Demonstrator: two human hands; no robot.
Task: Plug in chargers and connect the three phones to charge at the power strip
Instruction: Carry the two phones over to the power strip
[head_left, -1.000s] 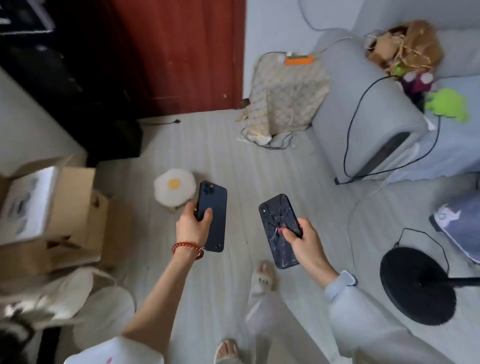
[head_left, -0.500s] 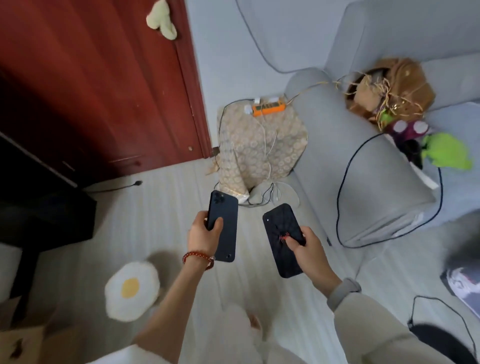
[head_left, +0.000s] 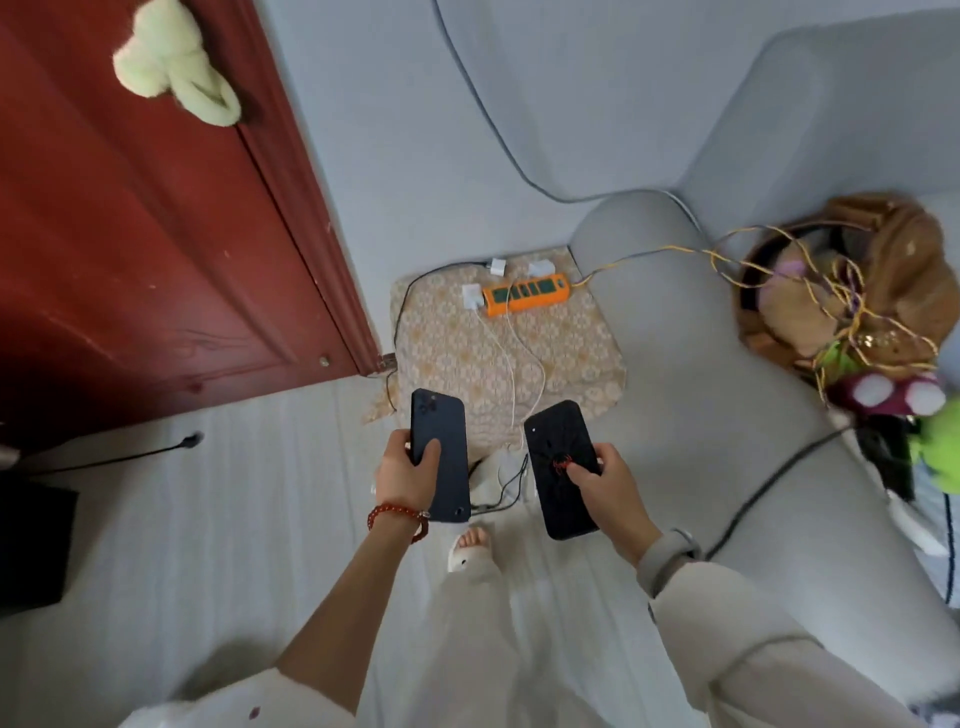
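My left hand (head_left: 402, 475) grips a dark blue phone (head_left: 441, 457), back side up. A black phone (head_left: 561, 467) with a red mark on its case is held by my right hand (head_left: 605, 483). Ahead on a patterned cloth-covered stand (head_left: 571, 338) lies an orange power strip (head_left: 524, 294). White charger bricks (head_left: 471, 295) lie at its left end and behind it, and white cables (head_left: 511, 364) trail from there down toward the phones. I cannot tell whether the bricks are plugged in. Only two phones are in view.
A grey sofa arm (head_left: 727, 389) stands right of the stand, with plush toys (head_left: 883, 322) and a black cable on it. A red door (head_left: 156, 234) is at left. My slippered foot (head_left: 467, 545) is on the pale floor below the phones.
I have walked toward the corner with both phones; the power strip and stand are now much closer and nearly straight ahead. The boxes and egg-shaped cushion have left the view.
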